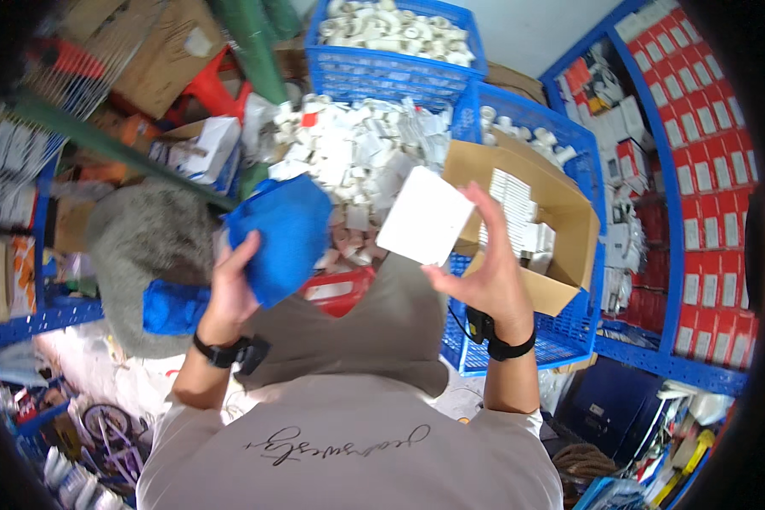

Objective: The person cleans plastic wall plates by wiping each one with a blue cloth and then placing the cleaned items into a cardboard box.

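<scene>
My left hand [234, 280] grips a bright blue cloth [287, 239], which hangs bunched over the fingers, with another part of blue cloth [175, 307] by the wrist. In my right hand [494, 268] a white square plate [424, 215] is held between thumb and fingers, its flat face towards the camera. Right beyond that hand stands an open cardboard box [570, 223] with a row of thin white plates [509, 204] and small white pieces inside. A heap of white plastic fittings [357, 140] lies in front of me, past both hands.
A blue crate [395, 73] full of white pipe fittings stands at the back. Another blue crate [551, 118] is under the cardboard box. Blue shelving with red-and-white boxes [707, 210] rises at right. A green pole [127, 153] and a grey covered seat [146, 248] are at left.
</scene>
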`<state>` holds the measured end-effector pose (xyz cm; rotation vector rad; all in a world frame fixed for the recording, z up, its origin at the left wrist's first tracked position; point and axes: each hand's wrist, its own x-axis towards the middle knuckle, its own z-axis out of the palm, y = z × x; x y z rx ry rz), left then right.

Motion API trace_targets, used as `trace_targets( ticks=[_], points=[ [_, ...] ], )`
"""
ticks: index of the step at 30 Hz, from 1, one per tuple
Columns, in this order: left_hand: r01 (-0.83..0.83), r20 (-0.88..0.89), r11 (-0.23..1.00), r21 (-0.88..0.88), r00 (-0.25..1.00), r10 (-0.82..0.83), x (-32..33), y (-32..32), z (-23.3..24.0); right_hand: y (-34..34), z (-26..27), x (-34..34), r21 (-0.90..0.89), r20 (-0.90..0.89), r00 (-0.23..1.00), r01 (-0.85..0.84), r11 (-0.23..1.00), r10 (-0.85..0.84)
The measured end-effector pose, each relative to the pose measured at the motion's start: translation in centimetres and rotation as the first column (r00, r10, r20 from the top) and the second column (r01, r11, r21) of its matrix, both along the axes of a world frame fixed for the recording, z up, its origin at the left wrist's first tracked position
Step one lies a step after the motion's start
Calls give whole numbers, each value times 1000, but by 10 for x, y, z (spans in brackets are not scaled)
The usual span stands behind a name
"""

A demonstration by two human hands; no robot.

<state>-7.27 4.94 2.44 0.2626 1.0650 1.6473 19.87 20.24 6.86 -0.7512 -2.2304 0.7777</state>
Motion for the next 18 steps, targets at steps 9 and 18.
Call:
trace_targets(
  ticks=[9,18],
  points=[
    [127,38,984,126,990,-133,36,-39,15,-69,-47,-70,-266,-126,939,-343,901,320],
    [173,-90,969,177,983,-159,43,-54,16,-82,-37,-66,-203,-83,946,-324,924,314]
  ],
)
